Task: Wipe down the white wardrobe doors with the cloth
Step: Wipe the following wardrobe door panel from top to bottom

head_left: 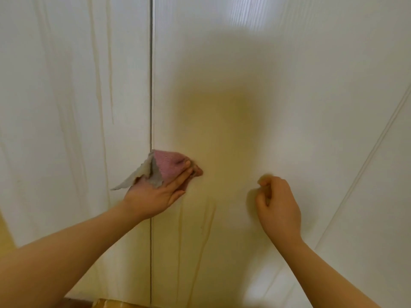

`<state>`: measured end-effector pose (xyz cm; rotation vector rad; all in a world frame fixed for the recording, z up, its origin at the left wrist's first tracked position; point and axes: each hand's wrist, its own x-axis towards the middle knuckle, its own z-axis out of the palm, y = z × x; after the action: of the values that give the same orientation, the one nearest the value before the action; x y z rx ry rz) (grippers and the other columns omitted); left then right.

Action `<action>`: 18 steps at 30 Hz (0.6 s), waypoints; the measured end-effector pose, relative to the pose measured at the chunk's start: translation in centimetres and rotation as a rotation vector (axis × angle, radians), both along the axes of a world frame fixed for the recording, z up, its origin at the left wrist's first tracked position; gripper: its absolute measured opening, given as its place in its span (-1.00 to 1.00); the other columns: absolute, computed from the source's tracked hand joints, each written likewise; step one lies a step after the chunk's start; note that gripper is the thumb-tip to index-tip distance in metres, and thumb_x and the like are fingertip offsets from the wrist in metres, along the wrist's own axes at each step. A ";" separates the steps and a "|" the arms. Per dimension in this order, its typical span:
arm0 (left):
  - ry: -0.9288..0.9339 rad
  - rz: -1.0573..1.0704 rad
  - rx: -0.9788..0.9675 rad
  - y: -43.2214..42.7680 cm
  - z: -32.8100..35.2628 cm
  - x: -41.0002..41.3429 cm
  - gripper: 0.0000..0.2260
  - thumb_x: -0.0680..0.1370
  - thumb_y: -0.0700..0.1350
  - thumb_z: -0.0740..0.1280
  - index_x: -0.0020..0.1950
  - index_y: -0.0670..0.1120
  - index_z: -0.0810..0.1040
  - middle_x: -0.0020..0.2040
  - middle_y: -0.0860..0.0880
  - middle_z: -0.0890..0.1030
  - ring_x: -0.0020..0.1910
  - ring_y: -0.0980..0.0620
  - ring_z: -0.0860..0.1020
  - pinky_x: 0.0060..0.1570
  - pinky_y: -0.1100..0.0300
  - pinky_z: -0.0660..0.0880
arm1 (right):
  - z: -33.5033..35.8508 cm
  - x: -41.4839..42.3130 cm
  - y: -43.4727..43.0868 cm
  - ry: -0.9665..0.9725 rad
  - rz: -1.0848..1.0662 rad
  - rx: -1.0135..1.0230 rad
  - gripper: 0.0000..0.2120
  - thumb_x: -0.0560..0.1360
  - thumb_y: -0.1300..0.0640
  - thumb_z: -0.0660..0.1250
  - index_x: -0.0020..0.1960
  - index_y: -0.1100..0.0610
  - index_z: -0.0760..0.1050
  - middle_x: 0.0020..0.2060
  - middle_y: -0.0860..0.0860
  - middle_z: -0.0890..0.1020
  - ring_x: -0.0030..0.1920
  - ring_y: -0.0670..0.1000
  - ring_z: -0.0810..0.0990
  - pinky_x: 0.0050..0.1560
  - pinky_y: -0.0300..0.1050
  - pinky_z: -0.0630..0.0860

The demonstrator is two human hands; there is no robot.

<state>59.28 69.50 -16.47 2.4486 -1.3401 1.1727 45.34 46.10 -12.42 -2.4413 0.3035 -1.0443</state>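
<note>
Two bare forearms are seen rising from the bottom edge, where both are cut off above the elbow. A yellowish object at that edge, just left of the seam (pixel 151 85) between the white wardrobe doors (pixel 300 96), is too cropped to be identified. The doors are cut off on every side, and the whole picture is softened by blur. Faint yellowish streaks are seen on both sides of the seam, and a broad shadow is cast across the panel right of it.

The cloth (pixel 166 166), pink with a grey-white edge, is pressed flat against the door just right of the seam by the left hand (pixel 155 194). This grip is wide, with fingers laid out nearly straight over the fabric. Much of the cloth is hidden beneath the palm, while one pale corner is left sticking out leftward across the seam.

The right hand (pixel 280 205) is held well right of the seam, its grip narrow, fingers curled to the thumb with nothing in them. Whether the door is touched by it cannot be told.
</note>
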 end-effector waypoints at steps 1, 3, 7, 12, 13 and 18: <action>0.050 -0.057 0.002 -1.5 -0.2 -0.1 -0.54 0.64 0.17 -0.26 0.54 0.14 -0.21 0.54 0.21 -0.18 0.37 -0.06 0.35 0.16 -0.17 0.45 | 0.0 -0.3 -0.5 0.002 -0.013 0.011 -0.84 0.50 0.28 0.17 0.00 0.06 0.42 -0.28 -0.19 0.36 -0.32 -0.12 0.39 -0.37 -0.28 0.29; 0.152 -0.178 0.004 -5.4 0.2 -0.2 -0.52 0.56 0.32 -0.18 0.49 0.33 -0.05 0.52 0.29 0.04 0.44 0.18 0.20 0.46 0.11 0.13 | -0.2 -0.7 -1.3 0.014 -0.036 0.029 -0.85 0.50 0.26 0.17 -0.02 0.05 0.40 -0.31 -0.18 0.37 -0.31 -0.09 0.39 -0.37 -0.26 0.29; 0.108 -0.276 -0.125 -16.7 2.5 -4.2 -0.64 0.65 0.08 0.05 0.45 0.12 0.32 0.35 0.09 0.47 0.18 0.09 0.52 0.16 0.19 0.44 | -0.8 -2.4 -3.6 0.063 -0.108 0.059 -0.87 0.50 0.23 0.16 -0.11 0.00 0.29 -0.45 -0.10 0.37 -0.42 -0.10 0.38 -0.44 -0.18 0.23; 0.333 -0.582 -0.132 -23.5 4.1 -7.8 -0.74 0.59 0.13 0.22 -0.11 -0.01 0.58 -0.20 0.16 0.59 -0.16 0.16 0.54 0.14 0.06 0.50 | -1.1 -4.0 -6.4 0.082 -0.233 0.065 -0.90 0.53 0.21 0.15 -0.14 0.08 0.27 -0.51 -0.03 0.37 -0.51 -0.03 0.35 -0.47 -0.16 0.22; 0.323 -0.624 -0.105 -23.3 3.3 -6.9 -0.74 0.59 0.12 0.21 0.12 0.03 0.58 0.07 0.18 0.59 0.05 0.20 0.52 0.29 0.09 0.42 | -1.1 -4.0 -6.5 0.081 -0.232 0.067 -0.91 0.52 0.21 0.15 -0.13 0.08 0.27 -0.52 -0.03 0.37 -0.51 -0.03 0.35 -0.47 -0.16 0.21; 0.090 -0.476 -0.008 -14.3 0.4 -1.8 -0.55 0.69 -0.03 -0.11 0.55 0.07 -0.17 0.53 0.20 -0.21 0.46 0.05 0.08 0.46 0.22 -0.04 | -1.0 -2.3 -4.3 0.084 -0.124 0.078 -0.89 0.52 0.22 0.14 -0.09 0.03 0.26 -0.53 -0.04 0.37 -0.49 0.02 0.41 -0.44 -0.13 0.27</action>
<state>57.51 55.25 -16.03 1.9808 -1.7485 0.9315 43.00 41.81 -13.46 -2.4258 0.5188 -0.9634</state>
